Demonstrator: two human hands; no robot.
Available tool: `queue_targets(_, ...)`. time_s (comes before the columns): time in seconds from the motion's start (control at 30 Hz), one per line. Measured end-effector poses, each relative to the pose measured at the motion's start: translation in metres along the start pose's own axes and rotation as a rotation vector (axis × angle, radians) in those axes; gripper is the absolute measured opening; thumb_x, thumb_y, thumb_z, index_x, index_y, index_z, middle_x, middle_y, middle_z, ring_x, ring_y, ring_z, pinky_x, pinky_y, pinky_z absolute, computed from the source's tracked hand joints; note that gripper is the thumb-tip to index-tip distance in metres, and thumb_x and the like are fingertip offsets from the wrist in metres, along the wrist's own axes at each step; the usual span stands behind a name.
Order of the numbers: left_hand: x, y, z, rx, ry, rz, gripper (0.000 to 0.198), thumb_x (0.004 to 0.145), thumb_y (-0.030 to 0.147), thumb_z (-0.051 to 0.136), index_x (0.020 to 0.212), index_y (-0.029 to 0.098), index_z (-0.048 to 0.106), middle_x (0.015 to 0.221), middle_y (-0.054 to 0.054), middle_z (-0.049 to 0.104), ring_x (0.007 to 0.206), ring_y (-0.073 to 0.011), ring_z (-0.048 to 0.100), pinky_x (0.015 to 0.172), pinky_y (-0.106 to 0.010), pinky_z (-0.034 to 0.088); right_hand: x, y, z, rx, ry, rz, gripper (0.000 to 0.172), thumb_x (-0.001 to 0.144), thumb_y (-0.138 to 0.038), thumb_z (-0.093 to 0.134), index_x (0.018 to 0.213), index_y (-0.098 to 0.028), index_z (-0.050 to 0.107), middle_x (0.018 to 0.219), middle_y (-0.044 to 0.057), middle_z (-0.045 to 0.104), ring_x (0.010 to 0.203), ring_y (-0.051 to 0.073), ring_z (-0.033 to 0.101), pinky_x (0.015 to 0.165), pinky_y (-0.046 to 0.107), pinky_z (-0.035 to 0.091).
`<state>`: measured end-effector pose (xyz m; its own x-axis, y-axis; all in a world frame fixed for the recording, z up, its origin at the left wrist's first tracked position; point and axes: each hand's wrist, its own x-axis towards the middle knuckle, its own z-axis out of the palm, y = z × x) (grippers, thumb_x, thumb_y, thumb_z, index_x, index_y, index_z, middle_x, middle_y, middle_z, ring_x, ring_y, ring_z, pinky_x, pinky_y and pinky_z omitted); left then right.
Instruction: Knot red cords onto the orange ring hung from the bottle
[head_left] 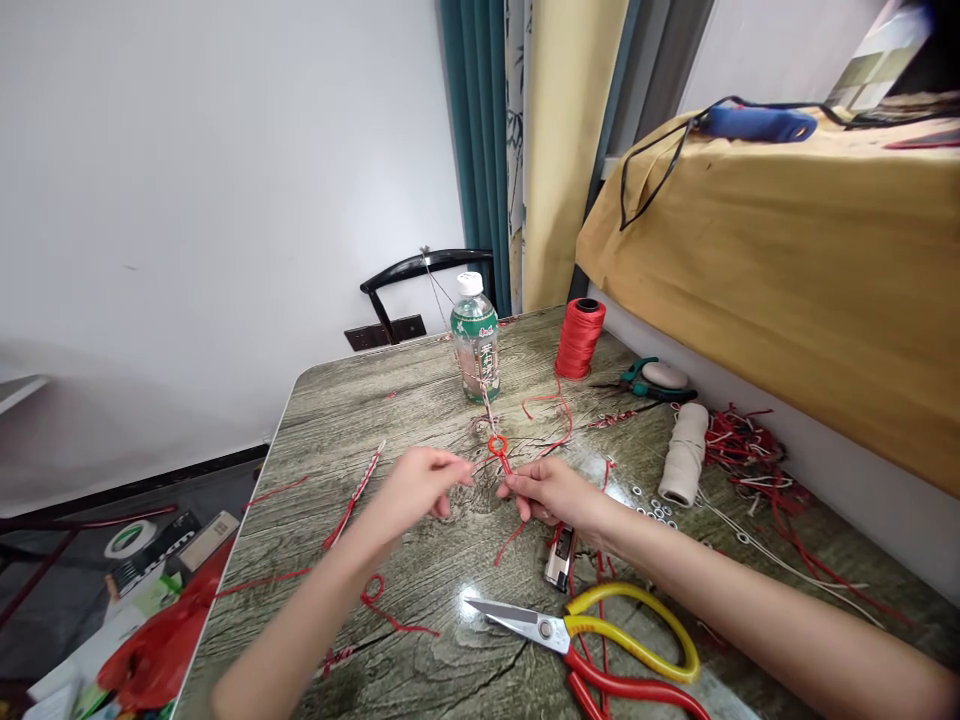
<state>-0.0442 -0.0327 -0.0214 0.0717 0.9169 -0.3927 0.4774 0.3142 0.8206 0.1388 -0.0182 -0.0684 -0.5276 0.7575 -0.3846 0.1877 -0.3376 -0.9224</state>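
Note:
My left hand [416, 485] and my right hand [551, 492] meet at the middle of the wood-grain table [337, 410], both pinched on thin red cord [504, 462]. The cord runs through a small red ring [497, 445] just beyond my fingertips. From the ring a braided red and white string leads up to a plastic water bottle [475, 338] standing farther back. Loose red cord ends trail under my right hand.
A red thread spool [580, 338] stands behind the bottle. A white twine spool [684, 455], small metal rings and red cord scraps lie right. Yellow-and-red scissors [600, 640] and a lighter [560, 556] lie near me. A finished braid [354, 495] lies left. A chair stands beyond the table.

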Motion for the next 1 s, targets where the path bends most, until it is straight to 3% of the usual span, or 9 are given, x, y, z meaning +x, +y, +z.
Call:
queue_targets(0.1,0.009,0.001,0.033,-0.283,-0.119,-0.126,0.03,0.06,0.042,0.062,0.075,0.015,0.062,0.056,0.001,0.058,0.04,-0.0074,0.047,0.039,-0.019,0.031,0.0,-0.002,0.002,-0.012,-0.007,0.003,0.026,0.077,-0.03,0.045,0.076,-0.01,0.06,0.043,-0.005,0.05,0.03,0.002,0.023,0.033,0.017,0.014)
queue_targets(0.2,0.019,-0.008,0.046,-0.449,-0.134,-0.117,0.031,0.055,0.04,0.067,0.072,0.015,0.062,0.057,0.002,0.057,0.039,-0.0036,0.043,0.039,-0.016,0.029,0.0,-0.002,0.003,-0.019,-0.012,-0.003,0.026,0.078,-0.031,0.044,0.074,-0.01,0.06,0.044,-0.004,0.051,0.031,0.002,0.024,0.033,0.017,0.014)
queue_targets(0.37,0.027,-0.017,0.048,-0.461,-0.005,-0.074,0.029,0.053,0.037,0.07,0.067,0.013,0.064,0.046,0.003,0.05,0.038,-0.0032,0.033,0.037,-0.017,0.02,0.001,0.002,-0.003,-0.122,-0.014,-0.017,0.027,0.077,-0.033,0.046,0.079,-0.01,0.061,0.055,0.0,0.059,0.033,0.003,0.024,0.033,0.017,0.015)
queue_targets(0.6,0.027,-0.016,0.049,-0.399,0.05,-0.089,0.029,0.05,0.036,0.072,0.065,0.012,0.065,0.037,0.007,0.038,0.037,-0.0043,0.027,0.037,-0.019,0.017,-0.021,-0.01,-0.039,-0.738,0.114,-0.215,0.03,0.08,-0.037,0.043,0.082,-0.015,0.064,0.064,0.001,0.06,0.051,0.01,0.047,0.047,0.021,0.033)
queue_targets(0.73,0.028,-0.015,0.05,-0.356,0.077,-0.084,0.023,0.053,0.032,0.07,0.064,0.013,0.066,0.039,0.005,0.044,0.038,-0.0047,0.028,0.038,-0.02,0.019,-0.046,-0.019,-0.064,-1.036,0.253,-0.202,0.034,0.084,-0.038,0.035,0.085,-0.019,0.063,0.076,0.006,0.065,0.067,0.017,0.057,0.059,0.026,0.038)
queue_targets(0.87,0.031,-0.017,0.052,-0.303,0.095,-0.044,0.019,0.056,0.03,0.068,0.064,0.013,0.067,0.046,0.003,0.053,0.041,-0.0061,0.035,0.041,-0.02,0.024,-0.065,-0.016,-0.084,-1.257,0.379,-0.09,0.037,0.085,-0.042,0.032,0.085,-0.023,0.064,0.074,0.007,0.066,0.067,0.021,0.06,0.055,0.027,0.038)
queue_targets(1.0,0.036,-0.021,0.055,-0.233,0.109,0.027,0.021,0.058,0.032,0.065,0.067,0.013,0.068,0.059,-0.001,0.063,0.051,-0.0107,0.049,0.05,-0.023,0.033,-0.072,-0.007,-0.093,-1.305,0.349,-0.171,0.034,0.085,-0.043,0.033,0.094,-0.026,0.061,0.085,0.005,0.066,0.075,0.022,0.062,0.058,0.029,0.043)
